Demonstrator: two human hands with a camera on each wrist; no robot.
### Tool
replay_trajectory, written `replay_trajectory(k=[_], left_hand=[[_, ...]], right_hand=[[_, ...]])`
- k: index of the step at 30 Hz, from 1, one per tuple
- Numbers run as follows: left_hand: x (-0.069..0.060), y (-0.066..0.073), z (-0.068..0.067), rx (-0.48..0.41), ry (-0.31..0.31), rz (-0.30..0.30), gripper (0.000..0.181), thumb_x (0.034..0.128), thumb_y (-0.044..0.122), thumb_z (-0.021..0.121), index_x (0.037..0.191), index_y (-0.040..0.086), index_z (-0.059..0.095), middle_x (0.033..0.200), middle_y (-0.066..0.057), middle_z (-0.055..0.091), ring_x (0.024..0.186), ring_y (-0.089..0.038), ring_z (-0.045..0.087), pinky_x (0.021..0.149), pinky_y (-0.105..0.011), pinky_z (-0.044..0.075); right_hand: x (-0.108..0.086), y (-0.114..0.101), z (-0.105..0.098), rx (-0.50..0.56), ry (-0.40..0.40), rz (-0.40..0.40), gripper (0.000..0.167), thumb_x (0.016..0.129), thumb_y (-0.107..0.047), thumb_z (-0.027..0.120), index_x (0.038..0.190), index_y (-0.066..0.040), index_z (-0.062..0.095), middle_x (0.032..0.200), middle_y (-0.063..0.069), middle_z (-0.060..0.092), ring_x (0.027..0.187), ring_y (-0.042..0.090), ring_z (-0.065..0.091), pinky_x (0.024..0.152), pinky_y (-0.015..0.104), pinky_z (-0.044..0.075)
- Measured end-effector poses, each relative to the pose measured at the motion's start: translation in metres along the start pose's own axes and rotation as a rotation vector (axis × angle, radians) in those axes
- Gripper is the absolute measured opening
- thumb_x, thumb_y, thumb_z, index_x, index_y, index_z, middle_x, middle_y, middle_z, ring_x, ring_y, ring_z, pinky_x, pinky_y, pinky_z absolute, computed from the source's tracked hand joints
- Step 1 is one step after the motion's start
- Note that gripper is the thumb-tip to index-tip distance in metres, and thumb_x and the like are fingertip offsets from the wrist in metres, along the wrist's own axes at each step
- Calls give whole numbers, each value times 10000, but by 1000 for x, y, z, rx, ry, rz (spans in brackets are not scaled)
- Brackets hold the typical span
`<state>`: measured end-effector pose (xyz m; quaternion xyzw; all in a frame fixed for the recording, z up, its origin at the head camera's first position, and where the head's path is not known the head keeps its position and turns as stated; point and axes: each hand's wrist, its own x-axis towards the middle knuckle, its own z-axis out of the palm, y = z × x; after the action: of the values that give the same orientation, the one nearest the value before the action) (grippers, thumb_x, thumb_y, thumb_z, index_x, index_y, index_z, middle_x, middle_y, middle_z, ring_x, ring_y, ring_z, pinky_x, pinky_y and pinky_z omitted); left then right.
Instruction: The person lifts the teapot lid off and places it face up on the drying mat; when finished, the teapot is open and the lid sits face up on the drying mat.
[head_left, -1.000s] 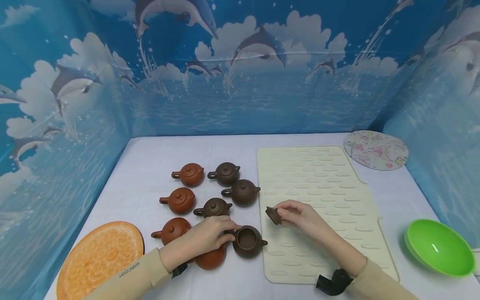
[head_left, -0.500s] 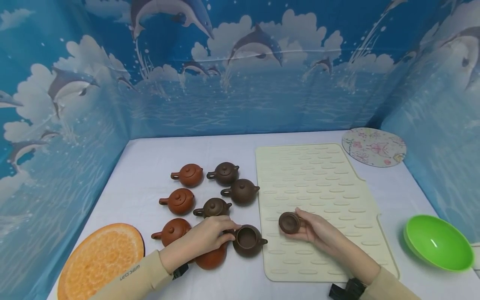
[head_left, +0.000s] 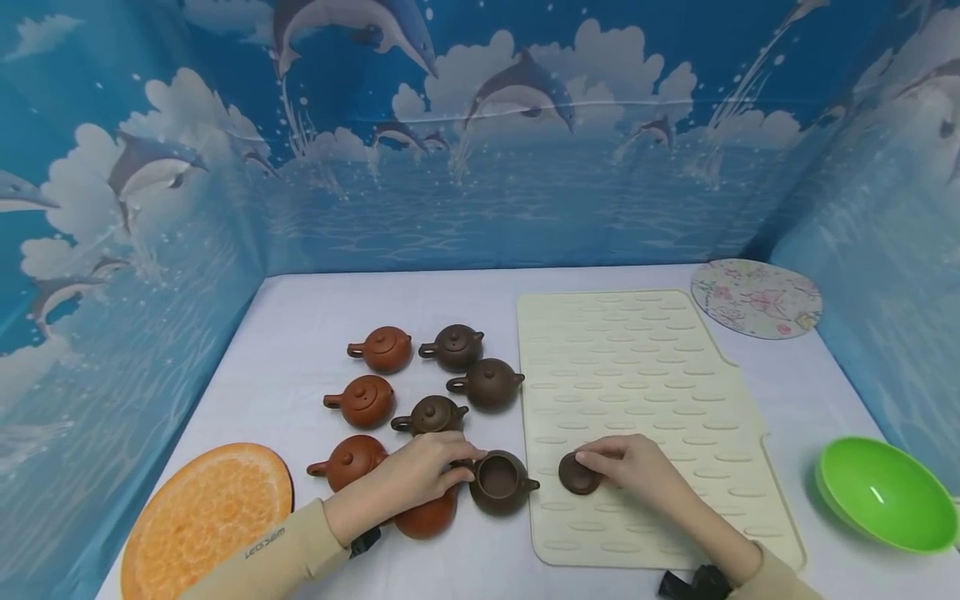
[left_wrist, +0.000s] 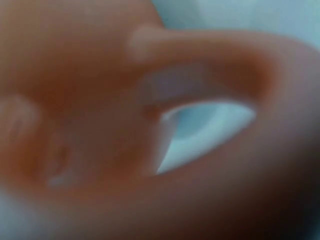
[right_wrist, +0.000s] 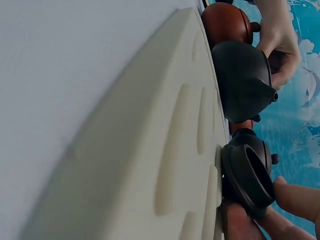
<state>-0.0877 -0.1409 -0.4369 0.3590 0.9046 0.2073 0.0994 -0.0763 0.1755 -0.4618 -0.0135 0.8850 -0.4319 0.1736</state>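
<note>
A dark brown teapot without its lid stands on the white cloth, its round mouth upward and spout to the right. My left hand pinches its handle between thumb and fingers, hiding most of the handle. Over the cream mat, my right hand grips a round dark lid by its edge; whether the lid touches the mat I cannot tell. In the right wrist view the lid shows its raised ring between thumb and fingers, with the lidless teapot beyond. The left wrist view is blurred.
Reddish teapots and lidded dark ones stand left of the mat and around my left forearm. An orange round pad lies front left, a green bowl stands at the right, and a floral oval pad lies back right.
My right hand has carried the lid rightward and lower over the mat, turning it; half a second ago its hollow side faced up. The left hand keeps its hold on the teapot.
</note>
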Motion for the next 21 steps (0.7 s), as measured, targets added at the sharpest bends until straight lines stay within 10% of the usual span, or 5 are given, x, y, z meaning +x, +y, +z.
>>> replay_trajectory(k=[21], left_hand=[[-1,3,-9,18,-13,13,307,931,232,691,1223,137,690,1053,22,693,931,-44,631,815,-206,544]], right_hand=[[0,-8,-2,-151,27,-45,283,974,-357,605,1064,-134,753,1118,85,728,1121,341,650,959,537,497]])
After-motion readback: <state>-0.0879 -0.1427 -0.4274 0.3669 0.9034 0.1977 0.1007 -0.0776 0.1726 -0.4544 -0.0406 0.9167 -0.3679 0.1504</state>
